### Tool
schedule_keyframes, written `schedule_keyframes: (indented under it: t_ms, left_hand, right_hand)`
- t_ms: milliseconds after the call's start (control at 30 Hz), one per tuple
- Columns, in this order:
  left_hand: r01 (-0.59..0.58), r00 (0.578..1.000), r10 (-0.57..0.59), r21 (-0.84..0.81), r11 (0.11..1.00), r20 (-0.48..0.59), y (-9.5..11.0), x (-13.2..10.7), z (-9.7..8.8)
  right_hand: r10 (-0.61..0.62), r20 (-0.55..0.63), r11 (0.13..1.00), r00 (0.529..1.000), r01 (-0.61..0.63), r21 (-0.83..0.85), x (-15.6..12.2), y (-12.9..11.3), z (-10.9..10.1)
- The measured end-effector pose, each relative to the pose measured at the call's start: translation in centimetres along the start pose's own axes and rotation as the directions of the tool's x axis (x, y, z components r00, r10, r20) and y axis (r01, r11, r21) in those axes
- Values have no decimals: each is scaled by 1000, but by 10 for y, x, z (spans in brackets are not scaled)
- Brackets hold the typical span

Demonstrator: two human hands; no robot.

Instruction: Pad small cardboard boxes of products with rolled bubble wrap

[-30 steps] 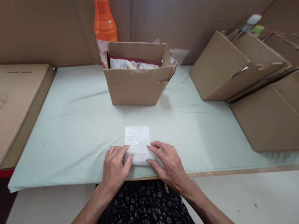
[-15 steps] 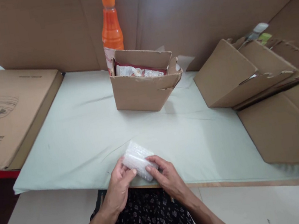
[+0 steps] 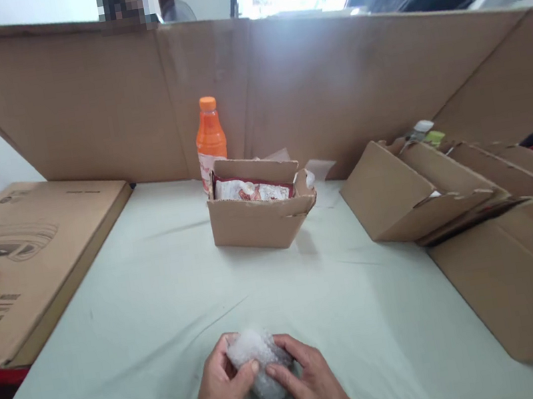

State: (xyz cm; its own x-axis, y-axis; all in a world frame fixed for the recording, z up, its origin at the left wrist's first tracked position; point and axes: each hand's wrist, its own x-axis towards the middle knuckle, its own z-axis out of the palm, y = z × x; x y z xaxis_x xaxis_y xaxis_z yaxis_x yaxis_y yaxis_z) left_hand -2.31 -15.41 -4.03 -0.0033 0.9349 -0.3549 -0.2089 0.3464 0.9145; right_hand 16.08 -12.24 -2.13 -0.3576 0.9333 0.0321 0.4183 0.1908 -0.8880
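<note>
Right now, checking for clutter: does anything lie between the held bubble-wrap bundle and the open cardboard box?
Nothing visible. Bare pale-green cloth lies between the white bubble-wrap bundle, gripped by the left hand and right hand, and the open brown cardboard box.

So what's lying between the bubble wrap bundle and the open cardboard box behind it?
Nothing: in the head view, only bare pale green cloth runs from the bubble wrap bundle to the cardboard box.
</note>
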Motion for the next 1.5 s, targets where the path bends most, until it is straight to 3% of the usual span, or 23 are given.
schedule_keyframes:
  t_ms: [67, 100, 133, 200, 267, 300, 333, 400, 467, 533, 600, 667, 800, 900, 1000, 1067, 1133, 1200, 1267, 1300, 1367, 1433, 1500]
  left_hand:
    - [-202, 976, 214, 229, 952, -29, 17, 13, -10]
    - [-329, 930, 365, 362, 872, -35, 32, 22, -14]
    - [-448, 853, 522, 491, 747, -17, 50, 33, -16]
    - [-606, 640, 761, 680, 413, 109, 94, 60, -15]
    - [-635, 446, 860, 765, 110, 247, 136, 91, -7]
    - [-609, 391, 873, 793, 7, 292, 153, 107, -2]
    - [-579, 361, 873, 812, -65, 327, 167, 121, 2]
    - [-545, 352, 856, 826, -140, 378, 179, 142, 9]
    - [-563, 358, 836, 811, -162, 415, 177, 152, 11]
    - [-593, 352, 832, 790, -155, 428, 166, 153, 9]
    - [-611, 342, 839, 779, -143, 422, 156, 150, 5]
    - [-621, 335, 844, 772, -138, 420, 150, 148, 3]
    - [-633, 333, 839, 761, -140, 431, 152, 153, 1]
    - [-629, 326, 834, 761, -161, 446, 157, 159, 3]
    - [-569, 281, 901, 813, -122, 331, 159, 160, 4]
    - [-534, 244, 950, 845, -34, 193, 158, 157, 0]
    - [-535, 282, 957, 839, 95, 71, 152, 154, -11]
    - [-531, 404, 914, 806, 262, -31, 140, 151, -25]
    - [-500, 526, 843, 761, 413, -111, 122, 153, -38]
    - [-490, 576, 806, 733, 472, -134, 113, 156, -43]
    - [-493, 653, 744, 665, 562, -145, 97, 167, -48]
    - [-511, 719, 683, 567, 646, -131, 89, 182, -44]
    - [-507, 782, 612, 451, 735, -119, 90, 197, -32]
  right_hand:
    - [-58, -17, 996, 998, 57, -68, 5, 3, -17]
    - [-83, -32, 990, 996, 78, -118, 10, 2, -31]
    - [-106, -57, 979, 993, 94, -179, 17, -1, -49]
    - [-172, -124, 941, 977, 125, -313, 36, -17, -89]
    - [-272, -194, 881, 943, 163, -445, 63, -44, -129]
    - [-330, -226, 842, 917, 178, -509, 80, -59, -147]
    - [-388, -252, 798, 887, 186, -574, 99, -74, -162]
    - [-498, -261, 692, 827, 197, -695, 143, -99, -184]
    - [-557, -188, 581, 809, 217, -785, 192, -111, -193]
    - [-523, -28, 483, 852, 269, -833, 238, -111, -191]
    - [-406, 157, 405, 900, 331, -852, 275, -101, -180]
    - [-267, 316, 365, 910, 399, -841, 299, -88, -163]
    - [-120, 540, 337, 833, 546, -767, 313, -70, -127]
    - [-88, 584, 232, 807, 587, -776, 314, -72, -108]
    - [-116, 511, 157, 852, 523, -838, 310, -88, -115]
    - [-223, 351, 166, 909, 390, -906, 293, -100, -141]
    - [-373, 81, 262, 924, 188, -947, 260, -105, -178]
    - [-439, -251, 450, 862, -31, -892, 215, -94, -212]
    - [-352, -406, 650, 843, -92, -754, 173, -66, -228]
    - [-281, -416, 734, 865, -86, -673, 157, -49, -226]
    - [-185, -350, 850, 918, -29, -526, 142, -15, -202]
    - [-142, -265, 909, 954, 20, -415, 149, 7, -164]
    - [-111, -269, 944, 957, 17, -329, 168, 16, -133]
